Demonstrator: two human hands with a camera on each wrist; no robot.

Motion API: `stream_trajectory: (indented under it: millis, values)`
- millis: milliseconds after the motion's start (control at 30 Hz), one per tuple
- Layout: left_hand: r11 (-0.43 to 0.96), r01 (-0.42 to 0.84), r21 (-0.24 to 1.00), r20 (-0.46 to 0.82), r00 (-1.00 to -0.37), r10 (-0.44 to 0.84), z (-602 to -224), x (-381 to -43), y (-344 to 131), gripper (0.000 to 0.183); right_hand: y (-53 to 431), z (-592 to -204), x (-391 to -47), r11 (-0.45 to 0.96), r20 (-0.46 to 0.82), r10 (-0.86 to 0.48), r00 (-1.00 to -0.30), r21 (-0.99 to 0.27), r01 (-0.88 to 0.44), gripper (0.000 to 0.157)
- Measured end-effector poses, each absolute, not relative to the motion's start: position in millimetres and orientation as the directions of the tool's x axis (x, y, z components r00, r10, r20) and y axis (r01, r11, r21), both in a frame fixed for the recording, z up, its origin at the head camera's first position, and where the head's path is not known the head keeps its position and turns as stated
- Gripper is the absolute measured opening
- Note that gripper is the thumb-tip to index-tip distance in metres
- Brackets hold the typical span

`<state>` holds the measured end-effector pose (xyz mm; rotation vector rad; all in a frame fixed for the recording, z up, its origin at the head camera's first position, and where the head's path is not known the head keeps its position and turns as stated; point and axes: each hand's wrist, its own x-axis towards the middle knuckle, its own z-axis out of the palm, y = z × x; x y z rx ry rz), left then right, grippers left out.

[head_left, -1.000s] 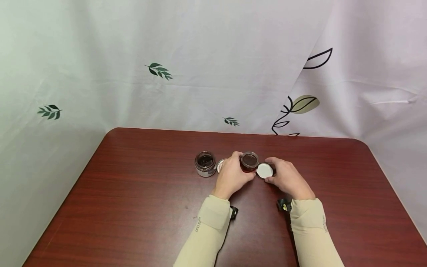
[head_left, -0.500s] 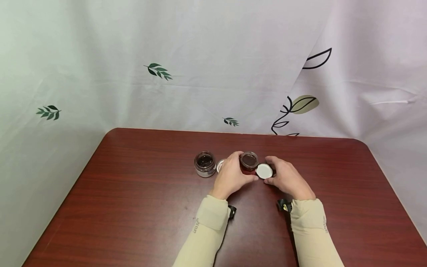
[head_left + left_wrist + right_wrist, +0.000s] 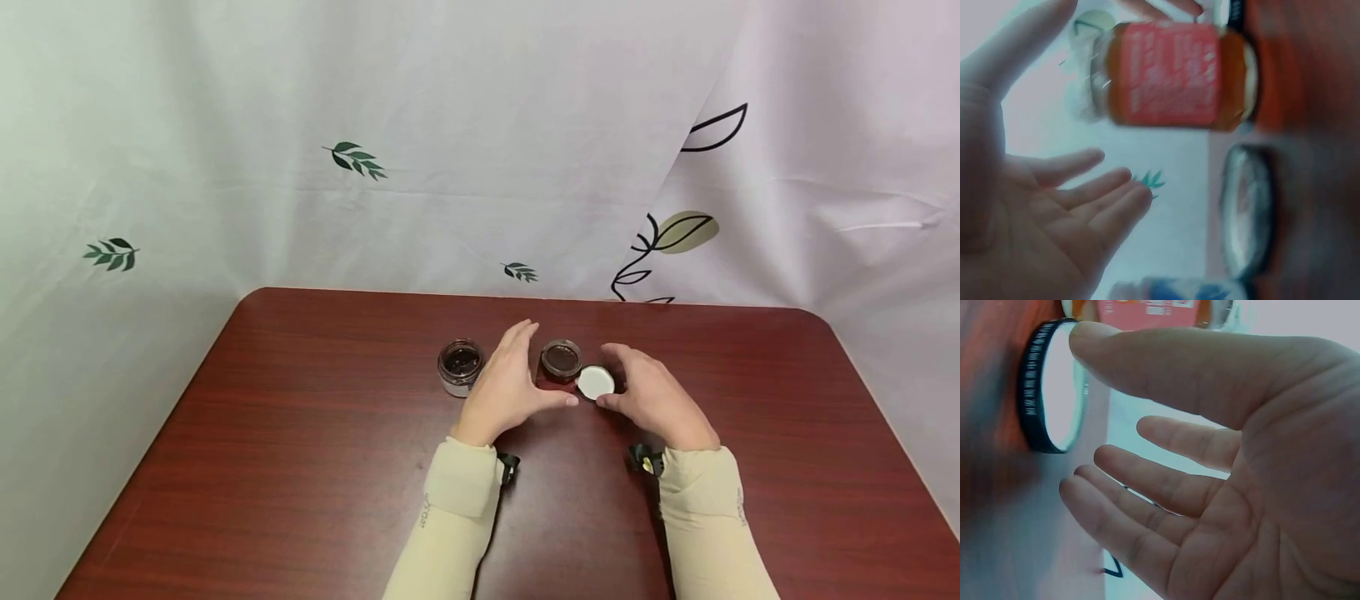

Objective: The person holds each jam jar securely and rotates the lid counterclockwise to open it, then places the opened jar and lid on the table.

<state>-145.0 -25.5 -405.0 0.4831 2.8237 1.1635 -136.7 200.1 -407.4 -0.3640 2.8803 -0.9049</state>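
Note:
A glass jar of dark amber contents (image 3: 561, 360) with a red label (image 3: 1169, 75) stands lidless on the table. My left hand (image 3: 501, 393) is spread just left of it, thumb extended along its front and the palm apart from the glass. Right of the jar lies a black-rimmed lid (image 3: 596, 382), white inside facing up. Around the lid my right hand (image 3: 658, 398) is spread with relaxed fingers, its thumb tip close to the rim in the right wrist view. Another lid (image 3: 1247, 212) lies beside the jar, hidden behind my left hand in the head view.
A second open jar (image 3: 461, 365) with dark contents stands to the left, partly behind my left hand; its blue and white label (image 3: 1191, 289) shows in the left wrist view. The reddish-brown table (image 3: 300, 467) ends at a pale curtain (image 3: 420, 225) with leaf prints.
My left hand has let go of the red-labelled jar and drawn back left, fingers straightening. My right hand has loosened from the lid and shifted slightly right. Jars and lid stay in place.

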Motion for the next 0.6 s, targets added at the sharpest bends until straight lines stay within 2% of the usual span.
stream_trajectory:
  millis: [133, 300, 600]
  values:
    - [0.647, 0.29, 0.705, 0.121, -0.948, 0.294, -394, -144, -37, 0.113, 199, -400, -135, 0.814, -0.013, -0.245, -0.969, -0.546, -0.199, 0.068]
    - [0.616, 0.325, 0.717, 0.225, -0.945, 0.237, -382, -140, -50, 0.105, 199, -390, -134, 0.827, 0.01, -0.21, -0.978, -0.531, -0.183, 0.065]
    - [0.619, 0.41, 0.67, 0.402, -0.901, 0.163, -373, -139, -74, 0.092, 198, -383, -129, 0.838, 0.149, -0.145, -0.978, -0.506, -0.202, 0.063]
